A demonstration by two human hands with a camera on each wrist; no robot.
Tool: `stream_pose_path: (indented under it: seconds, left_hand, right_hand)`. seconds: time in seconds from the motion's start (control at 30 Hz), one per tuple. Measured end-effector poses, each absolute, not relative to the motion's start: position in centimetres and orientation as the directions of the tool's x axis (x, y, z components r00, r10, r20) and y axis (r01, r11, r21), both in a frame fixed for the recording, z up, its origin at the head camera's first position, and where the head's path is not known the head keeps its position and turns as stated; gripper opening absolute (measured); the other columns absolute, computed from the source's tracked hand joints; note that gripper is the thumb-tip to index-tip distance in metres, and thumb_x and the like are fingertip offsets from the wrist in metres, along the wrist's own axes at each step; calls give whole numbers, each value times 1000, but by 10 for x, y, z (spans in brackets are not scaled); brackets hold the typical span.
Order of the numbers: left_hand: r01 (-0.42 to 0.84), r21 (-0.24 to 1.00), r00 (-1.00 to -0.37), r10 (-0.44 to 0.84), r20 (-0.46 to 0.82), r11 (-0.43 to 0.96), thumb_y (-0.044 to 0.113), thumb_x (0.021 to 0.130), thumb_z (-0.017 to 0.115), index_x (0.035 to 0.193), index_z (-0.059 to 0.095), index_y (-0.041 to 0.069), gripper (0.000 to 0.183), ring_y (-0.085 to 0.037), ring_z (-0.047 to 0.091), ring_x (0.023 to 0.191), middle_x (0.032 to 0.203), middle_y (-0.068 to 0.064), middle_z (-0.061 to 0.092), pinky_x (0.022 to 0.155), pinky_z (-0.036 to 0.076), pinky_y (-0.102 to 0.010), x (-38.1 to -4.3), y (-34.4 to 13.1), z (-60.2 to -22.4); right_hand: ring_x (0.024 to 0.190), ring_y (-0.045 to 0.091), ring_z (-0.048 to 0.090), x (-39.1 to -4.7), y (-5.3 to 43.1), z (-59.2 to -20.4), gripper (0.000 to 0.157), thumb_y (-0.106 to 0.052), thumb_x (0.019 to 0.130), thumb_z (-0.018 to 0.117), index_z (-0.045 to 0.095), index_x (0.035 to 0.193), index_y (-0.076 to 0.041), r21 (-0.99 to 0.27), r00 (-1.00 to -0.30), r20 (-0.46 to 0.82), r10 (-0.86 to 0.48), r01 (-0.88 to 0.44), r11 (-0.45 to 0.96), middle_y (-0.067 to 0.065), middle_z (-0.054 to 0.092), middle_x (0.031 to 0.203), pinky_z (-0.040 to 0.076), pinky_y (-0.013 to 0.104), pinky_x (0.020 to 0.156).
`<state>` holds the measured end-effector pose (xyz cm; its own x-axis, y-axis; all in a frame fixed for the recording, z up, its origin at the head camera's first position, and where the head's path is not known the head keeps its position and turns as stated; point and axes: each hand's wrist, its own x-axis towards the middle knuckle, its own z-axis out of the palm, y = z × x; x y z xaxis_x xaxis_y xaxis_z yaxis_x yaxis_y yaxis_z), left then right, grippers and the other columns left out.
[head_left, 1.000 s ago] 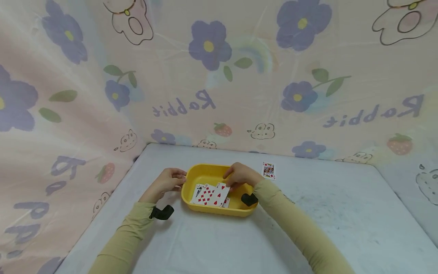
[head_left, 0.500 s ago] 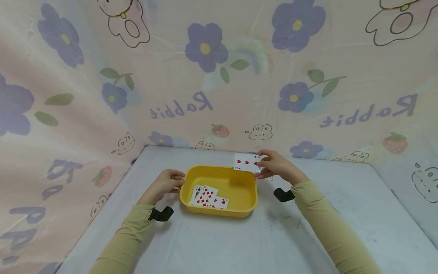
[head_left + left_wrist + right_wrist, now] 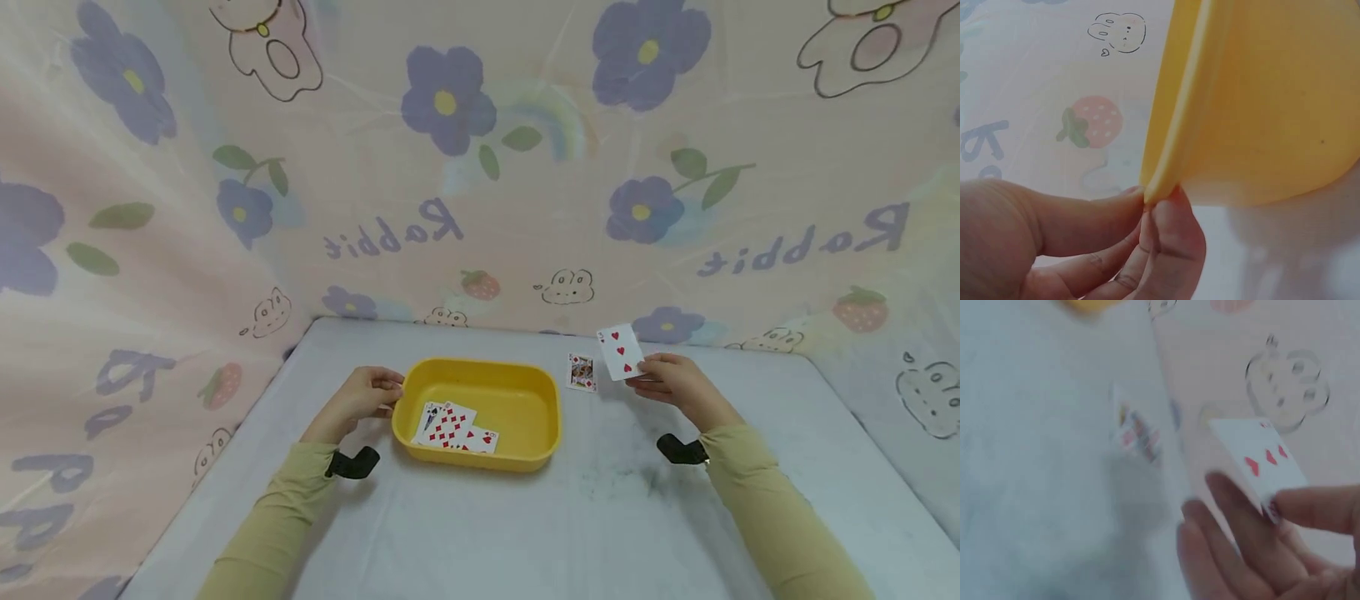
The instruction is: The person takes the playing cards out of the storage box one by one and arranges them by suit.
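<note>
My left hand (image 3: 362, 396) pinches the left rim of a yellow plastic tub (image 3: 517, 460); the left wrist view shows thumb and fingertips on that rim (image 3: 1175, 144). Inside the tub, several playing cards (image 3: 452, 425) overlap face up at its left front, with red diamonds and hearts on them. My right hand (image 3: 678, 385) holds a three of hearts (image 3: 621, 353) by one edge, raised to the right of the tub. In the right wrist view the thumb presses on the three of hearts (image 3: 1266, 453). Just left of it, a face card of diamonds (image 3: 581, 372) lies face up on the table.
A white cloth covers the table (image 3: 480, 533), with grey smudges at the right. Patterned curtain (image 3: 525, 167) rises behind the table and along its left side. A black wrist camera (image 3: 352, 463) sits on the left sleeve, another (image 3: 682, 449) on the right.
The right hand has lifted the three of hearts out of the tub and carried it right, past the face card, turning it upright. The left hand stays on the rim.
</note>
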<state>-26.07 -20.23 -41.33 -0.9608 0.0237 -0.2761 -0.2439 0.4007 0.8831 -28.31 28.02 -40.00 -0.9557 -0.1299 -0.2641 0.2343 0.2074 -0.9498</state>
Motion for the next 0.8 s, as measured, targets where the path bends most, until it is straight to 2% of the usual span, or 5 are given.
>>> stream_pose_path:
  seconds: [0.1, 0.33, 0.57, 0.8]
  left_hand:
    - [-252, 882, -959, 21, -283, 399, 2, 93, 60, 120, 57, -5, 29, -21, 59, 75, 97, -15, 59, 69, 56, -35, -260, -203, -413]
    - [-243, 885, -961, 25, -275, 397, 2, 93, 60, 120, 57, -5, 28, -20, 59, 75, 97, -14, 59, 67, 56, -33, -260, -203, -414]
    - [-234, 889, -963, 30, -267, 394, 2, 93, 59, 118, 58, -5, 26, -19, 60, 74, 95, -14, 60, 66, 56, -32, -259, -202, -413]
    - [-230, 888, -964, 30, -263, 399, 2, 94, 59, 118, 57, -6, 26, -19, 60, 74, 96, -15, 60, 67, 56, -33, -258, -201, -411]
  right_hand:
    - [100, 20, 63, -284, 291, -414, 46, -15, 99, 51, 36, 132, 14, -940, -944, -324, -70, 313, 133, 10, 60, 109, 47, 36, 94]
    - [76, 11, 63, -291, 301, -444, 44, -11, 97, 56, 41, 130, 13, -906, -907, -418, 54, 421, 51, 4, 64, 85, 53, 25, 71]
    - [66, 8, 64, -293, 298, -456, 41, -10, 95, 59, 47, 126, 15, -900, -911, -401, 100, 412, 140, 2, 68, 73, 50, 20, 58]
    - [63, 10, 65, -293, 296, -453, 42, -10, 94, 60, 47, 125, 15, -896, -919, -388, 71, 394, 206, 4, 68, 73, 53, 23, 59]
